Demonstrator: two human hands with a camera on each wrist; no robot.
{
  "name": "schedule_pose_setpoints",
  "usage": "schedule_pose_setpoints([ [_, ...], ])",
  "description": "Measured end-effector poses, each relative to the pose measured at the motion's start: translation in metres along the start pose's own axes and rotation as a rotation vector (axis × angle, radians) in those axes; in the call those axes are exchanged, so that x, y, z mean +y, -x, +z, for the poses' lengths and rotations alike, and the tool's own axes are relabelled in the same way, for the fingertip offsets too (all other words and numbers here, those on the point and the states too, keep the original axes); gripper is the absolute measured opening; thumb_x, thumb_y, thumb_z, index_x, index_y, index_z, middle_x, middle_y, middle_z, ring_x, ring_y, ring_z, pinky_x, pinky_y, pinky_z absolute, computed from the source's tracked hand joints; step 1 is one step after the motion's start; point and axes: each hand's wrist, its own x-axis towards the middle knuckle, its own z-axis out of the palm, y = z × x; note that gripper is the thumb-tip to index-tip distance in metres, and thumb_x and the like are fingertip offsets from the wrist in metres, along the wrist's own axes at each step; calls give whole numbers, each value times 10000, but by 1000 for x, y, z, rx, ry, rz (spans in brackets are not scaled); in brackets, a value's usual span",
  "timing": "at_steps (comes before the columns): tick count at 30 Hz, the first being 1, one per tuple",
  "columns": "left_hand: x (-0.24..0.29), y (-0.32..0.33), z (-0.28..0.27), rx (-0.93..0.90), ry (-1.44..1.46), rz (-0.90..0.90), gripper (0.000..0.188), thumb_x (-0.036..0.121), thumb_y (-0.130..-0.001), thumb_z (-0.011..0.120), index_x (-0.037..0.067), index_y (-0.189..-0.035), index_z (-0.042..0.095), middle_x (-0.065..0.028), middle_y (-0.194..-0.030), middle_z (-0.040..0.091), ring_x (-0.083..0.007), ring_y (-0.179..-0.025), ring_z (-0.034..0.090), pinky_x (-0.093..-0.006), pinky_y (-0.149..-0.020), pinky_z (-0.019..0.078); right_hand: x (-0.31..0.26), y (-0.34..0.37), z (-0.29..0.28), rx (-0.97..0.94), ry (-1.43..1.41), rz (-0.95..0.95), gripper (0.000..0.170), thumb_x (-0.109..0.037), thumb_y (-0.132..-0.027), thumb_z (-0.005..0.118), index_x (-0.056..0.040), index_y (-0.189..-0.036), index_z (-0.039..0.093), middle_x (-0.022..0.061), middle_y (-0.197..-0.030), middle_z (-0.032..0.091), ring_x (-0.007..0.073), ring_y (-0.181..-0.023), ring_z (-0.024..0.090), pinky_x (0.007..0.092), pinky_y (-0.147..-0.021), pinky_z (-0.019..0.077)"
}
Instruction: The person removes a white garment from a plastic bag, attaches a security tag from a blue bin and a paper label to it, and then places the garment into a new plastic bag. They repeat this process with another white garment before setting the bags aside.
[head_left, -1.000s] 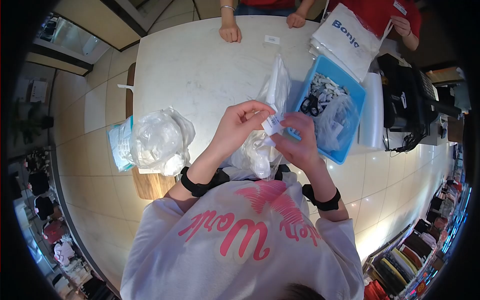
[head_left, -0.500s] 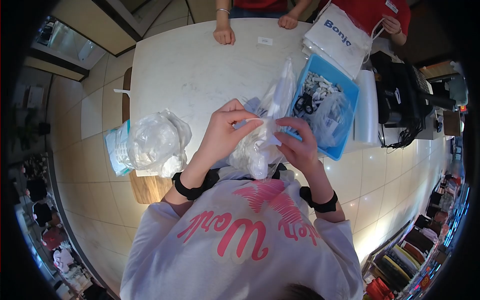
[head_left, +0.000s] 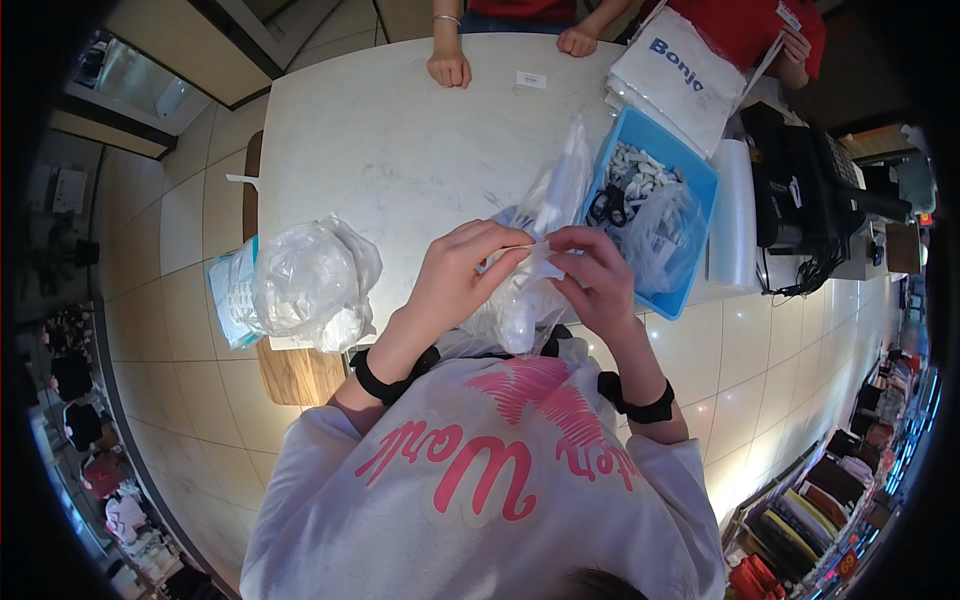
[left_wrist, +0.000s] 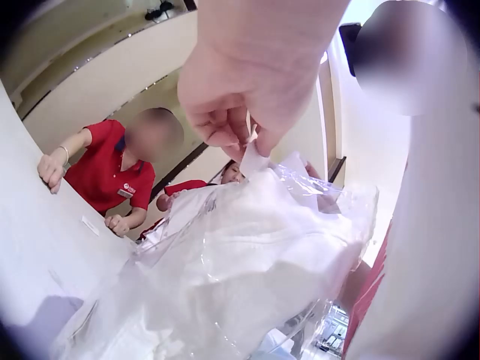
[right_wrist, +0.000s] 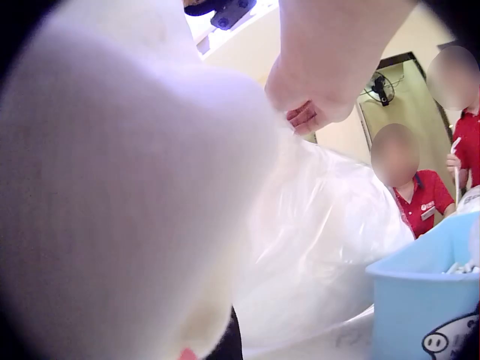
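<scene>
In the head view a white item in clear plastic (head_left: 515, 318) lies at the table's near edge, in front of the person's shirt. Over it, the left hand (head_left: 465, 268) pinches a small white piece (head_left: 540, 262) between thumb and fingers. The right hand (head_left: 597, 280) pinches the same piece from the other side, its fingertips close to the left ones. The left wrist view shows the left hand (left_wrist: 247, 90) gripping a white corner above the wrapped item (left_wrist: 247, 262). In the right wrist view, the right hand's (right_wrist: 311, 82) fingertips are partly hidden beside the plastic (right_wrist: 322, 217).
A blue bin (head_left: 708, 215) with small pieces and black scissors (head_left: 607, 205) stands at the right. Bagged items (head_left: 315, 285) lie at the left edge. A small label (head_left: 531, 80), a "Bonjo" bag (head_left: 675, 75) and two people in red are across the table (head_left: 370, 140).
The small white piece, earlier showing printed marks, has been turned between the fingers. Both hands have drawn closer together. The view has shifted slightly.
</scene>
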Motion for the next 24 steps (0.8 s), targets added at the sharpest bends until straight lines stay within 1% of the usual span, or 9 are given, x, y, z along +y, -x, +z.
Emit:
schedule_pose_setpoints([
  [10,-5,2,6,57,-112,107,89,49,-779,674,33,-864,656,-82,-763,651,-232,-680,617,-296,-559,474,2,3,2,-9,21,-35,207,43,-662,691,2,-857,638,111,-1033,563,222,-863,615,309,-750,512],
  [15,2,7,8,77,-184,258,111,15,-728,688,34,-830,651,-77,-746,648,-231,-669,619,-309,-571,475,3,4,6,41,28,-30,198,45,-657,693,0,-844,643,116,-1024,561,218,-842,611,304,-737,510],
  [16,2,8,9,77,-183,260,111,15,-728,688,34,-830,651,-77,-746,648,-231,-669,619,-309,-571,475,3,4,6,56,26,-72,206,41,-655,705,-4,-838,623,114,-1000,574,221,-828,615,307,-721,513],
  [18,0,10,8,118,-175,355,132,9,-715,696,41,-835,653,-63,-734,645,-226,-658,616,-313,-577,474,4,6,8,70,23,-114,217,37,-653,717,-9,-833,604,112,-976,588,224,-815,619,310,-705,515],
  [20,-3,12,7,104,-176,387,151,13,-707,702,38,-847,652,-70,-755,647,-229,-676,616,-312,-590,476,7,8,13,201,-179,-142,274,23,-650,747,-34,-821,541,102,-912,617,234,-792,630,306,-653,519],
  [21,-4,14,6,90,-177,420,170,17,-700,708,36,-859,651,-76,-776,650,-232,-694,617,-310,-602,479,6,8,13,201,-178,-141,274,23,-650,747,-34,-821,541,102,-912,617,234,-792,630,306,-653,519],
  [22,-3,14,4,88,-174,421,170,17,-700,708,36,-859,651,-76,-776,650,-232,-694,617,-310,-602,479,5,9,12,186,-124,-192,298,16,-652,755,-46,-820,517,102,-892,624,239,-788,634,305,-634,520],
  [23,-1,13,2,59,-107,383,192,20,-694,715,30,-873,648,-88,-810,653,-236,-726,622,-309,-625,485,5,9,10,173,-64,-244,324,10,-654,763,-57,-819,492,102,-871,631,245,-784,639,305,-615,520],
  [24,0,10,2,28,-36,351,215,24,-688,723,25,-887,644,-100,-845,656,-240,-759,627,-309,-648,492,4,9,9,178,-48,-246,324,10,-654,763,-57,-819,492,102,-871,631,245,-784,639,305,-615,520],
])
